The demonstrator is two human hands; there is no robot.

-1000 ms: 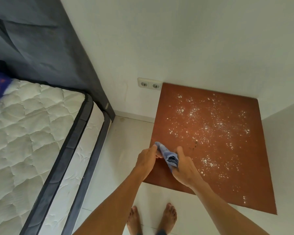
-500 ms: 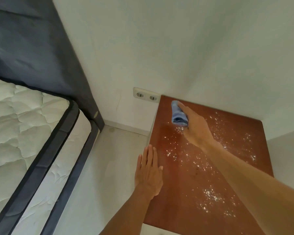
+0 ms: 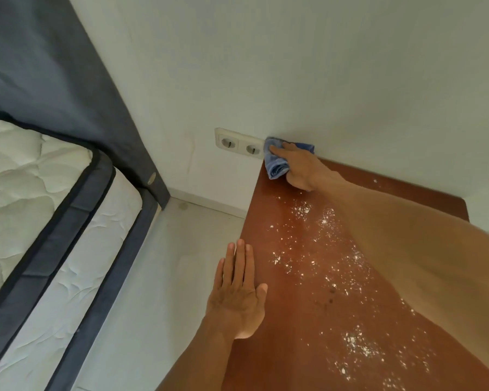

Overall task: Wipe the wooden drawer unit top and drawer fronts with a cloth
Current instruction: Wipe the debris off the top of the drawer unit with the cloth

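If the right hand (image 3: 302,169), pressing the blue cloth (image 3: 277,162) at the far corner of the drawer unit top (image 3: 308,320), sweeps left, white crumbs (image 3: 322,218) could fall on the floor (image 3: 158,277) past the open, flat left hand (image 3: 237,294).

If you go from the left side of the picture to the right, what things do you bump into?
Mattress → dark curtain → wall socket → blue cloth → right hand pressing it on the wooden top.

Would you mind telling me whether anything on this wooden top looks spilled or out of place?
Yes: white powdery specks are scattered over the wooden top, unwiped. The right hand presses the blue cloth at the far corner.
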